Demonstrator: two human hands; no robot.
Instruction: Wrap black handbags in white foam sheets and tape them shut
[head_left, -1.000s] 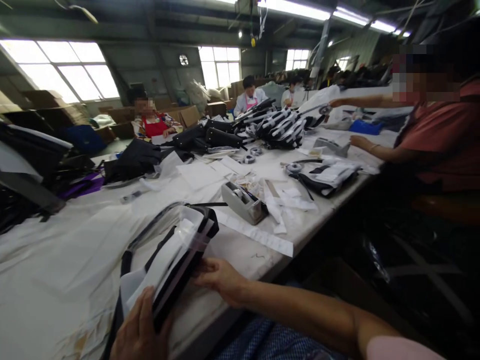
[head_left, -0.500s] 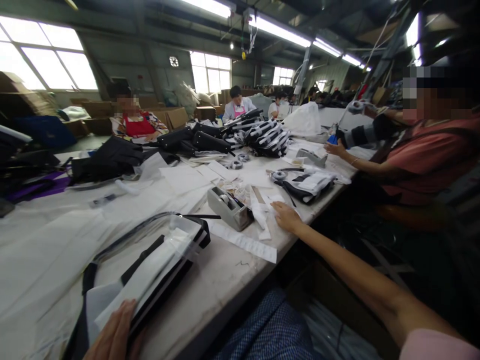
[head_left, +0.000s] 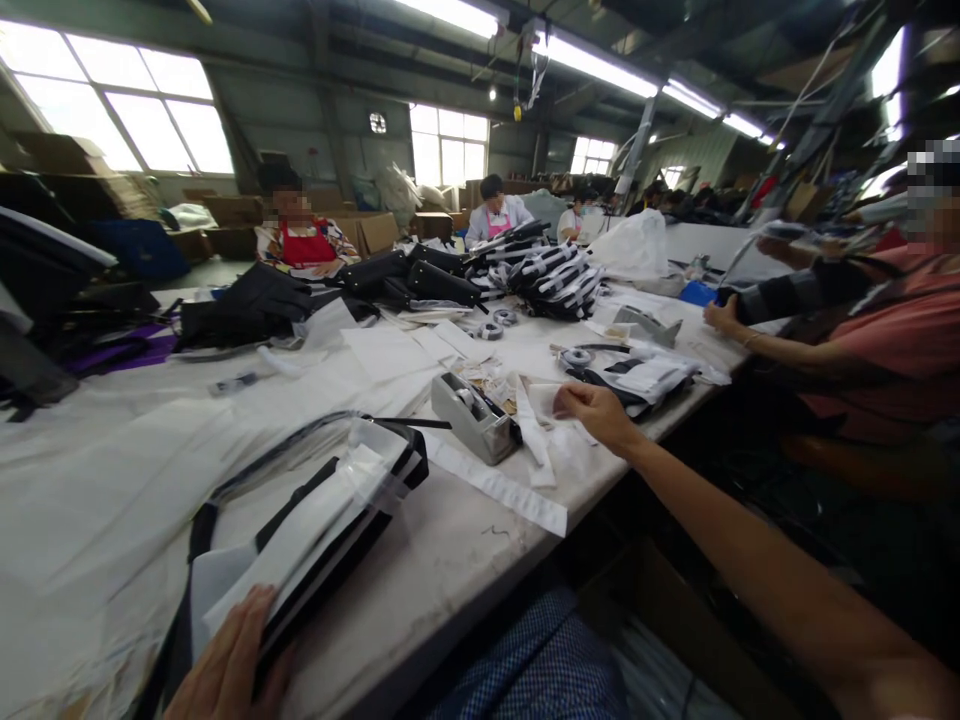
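A black bag [head_left: 341, 580] lies at the lower left with white paper [head_left: 289, 545] and clear wrap over its top. My left hand [head_left: 232, 650] holds its near end, fingers across the paper and thumb down by the side. Its black strap [head_left: 259, 465] curves along the far side. Out to the right, my right hand [head_left: 596, 408] pinches the edge of a thin white sheet [head_left: 541, 399], lifted slightly above the table. Just left of that sheet stands a grey tape dispenser [head_left: 474, 425]. A printed white strip [head_left: 499, 490] lies in front of it.
A second dispenser [head_left: 646, 326] and a paper-covered black bag [head_left: 637, 375] are farther right. Black bags [head_left: 442, 280] and striped bundles [head_left: 559, 275] are piled at the back. A co-worker in a pink shirt [head_left: 892, 330] handles a black item at right. The table edge [head_left: 480, 595] runs diagonally.
My right hand has gone from reaching onto the white sheets to pinching one and raising its edge. My left hand stays on the bag. The whole view has shifted slightly.
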